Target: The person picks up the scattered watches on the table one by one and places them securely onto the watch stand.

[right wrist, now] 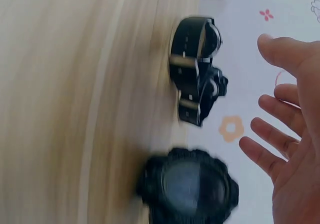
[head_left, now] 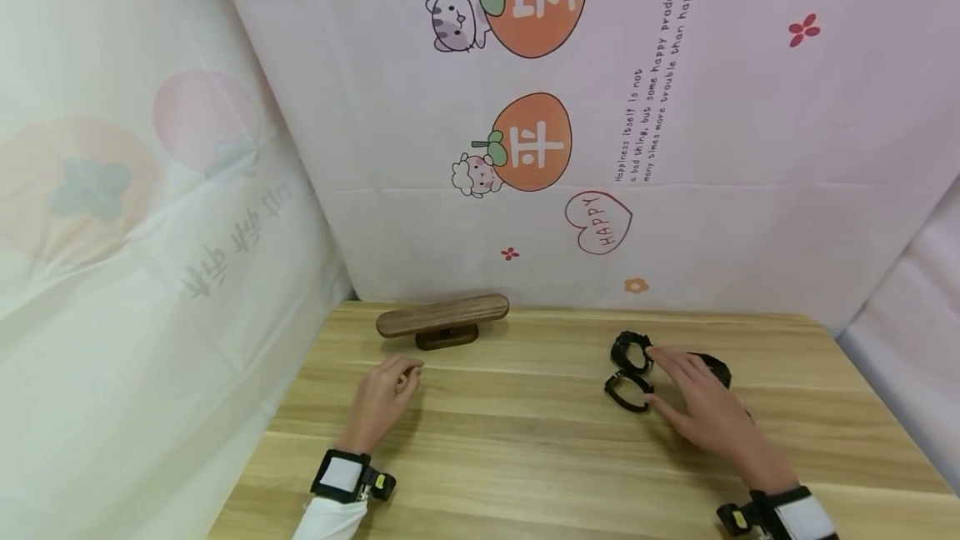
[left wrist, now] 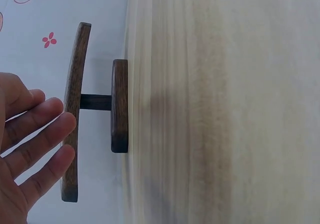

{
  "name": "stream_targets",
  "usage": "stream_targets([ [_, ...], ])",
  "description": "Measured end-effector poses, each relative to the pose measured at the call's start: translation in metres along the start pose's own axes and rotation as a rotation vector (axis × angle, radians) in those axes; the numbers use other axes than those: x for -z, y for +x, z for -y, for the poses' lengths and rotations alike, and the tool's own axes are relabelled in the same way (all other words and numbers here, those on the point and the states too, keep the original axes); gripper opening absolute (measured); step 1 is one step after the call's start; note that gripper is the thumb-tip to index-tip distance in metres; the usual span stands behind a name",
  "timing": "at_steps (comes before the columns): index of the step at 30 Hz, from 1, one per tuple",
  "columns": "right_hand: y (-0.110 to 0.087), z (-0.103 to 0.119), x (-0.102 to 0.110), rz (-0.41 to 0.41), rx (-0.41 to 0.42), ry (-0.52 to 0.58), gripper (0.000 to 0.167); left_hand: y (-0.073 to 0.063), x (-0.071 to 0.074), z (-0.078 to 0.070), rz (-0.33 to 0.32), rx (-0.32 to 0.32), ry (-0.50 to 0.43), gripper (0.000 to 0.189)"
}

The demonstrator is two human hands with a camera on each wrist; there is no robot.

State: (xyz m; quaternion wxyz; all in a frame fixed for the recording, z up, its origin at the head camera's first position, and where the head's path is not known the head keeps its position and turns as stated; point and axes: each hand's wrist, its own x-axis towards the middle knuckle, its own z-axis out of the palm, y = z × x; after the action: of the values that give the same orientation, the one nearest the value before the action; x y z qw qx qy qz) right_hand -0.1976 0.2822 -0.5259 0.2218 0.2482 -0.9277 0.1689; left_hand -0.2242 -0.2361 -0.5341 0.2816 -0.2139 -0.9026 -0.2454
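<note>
A dark brown wooden T-shaped stand [head_left: 442, 315] is at the back left of the table, its long curved bar [left wrist: 74, 84] raised on a short post above a small base [left wrist: 120, 106]. My left hand [head_left: 382, 398] hovers in front of it, fingers loosely bent and holding nothing. Two black strapped watches stand side by side at the right, the farther watch [head_left: 622, 352] and the nearer watch [head_left: 621, 398]. A chunky black watch [right wrist: 192, 186] is partly behind my right hand [head_left: 701, 411], which is spread above the watches. Its fingers grip nothing in the right wrist view.
The light wood table [head_left: 510, 440] ends at a white printed cloth [head_left: 420, 232] hanging behind it. More pale cloth [head_left: 150, 340] hangs along the left side, and another cloth edge [head_left: 907, 340] is at the right.
</note>
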Motion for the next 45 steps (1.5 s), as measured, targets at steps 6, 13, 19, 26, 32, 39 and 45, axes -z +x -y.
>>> stream_targets([
  [6, 0.014, 0.013, -0.017, 0.013, -0.010, 0.058, 0.065, 0.002, -0.003, 0.000, -0.052, -0.006, -0.017, 0.014],
  [13, 0.027, 0.022, -0.035, -0.008, -0.007, 0.097, 0.052, 0.004, -0.009, -0.002, -0.095, -0.029, -0.058, 0.009],
  [19, 0.039, 0.029, -0.049, -0.062, 0.051, 0.128, 0.047, 0.006, -0.011, -0.003, -0.121, 0.004, -0.060, 0.005],
  [26, 0.052, 0.039, -0.059, -0.072, 0.051, 0.165, 0.041, 0.008, -0.013, -0.002, -0.160, 0.048, -0.029, 0.005],
  [32, 0.063, 0.049, -0.066, -0.018, -0.031, 0.228, 0.028, 0.006, -0.013, 0.003, -0.193, 0.091, -0.015, 0.010],
  [39, 0.079, 0.058, -0.073, 0.004, -0.052, 0.333, 0.021, 0.007, -0.012, 0.007, -0.247, 0.135, 0.022, 0.014],
  [45, 0.091, 0.063, -0.083, -0.013, -0.021, 0.348, 0.022, 0.011, -0.010, 0.008, -0.242, 0.193, 0.039, 0.016],
])
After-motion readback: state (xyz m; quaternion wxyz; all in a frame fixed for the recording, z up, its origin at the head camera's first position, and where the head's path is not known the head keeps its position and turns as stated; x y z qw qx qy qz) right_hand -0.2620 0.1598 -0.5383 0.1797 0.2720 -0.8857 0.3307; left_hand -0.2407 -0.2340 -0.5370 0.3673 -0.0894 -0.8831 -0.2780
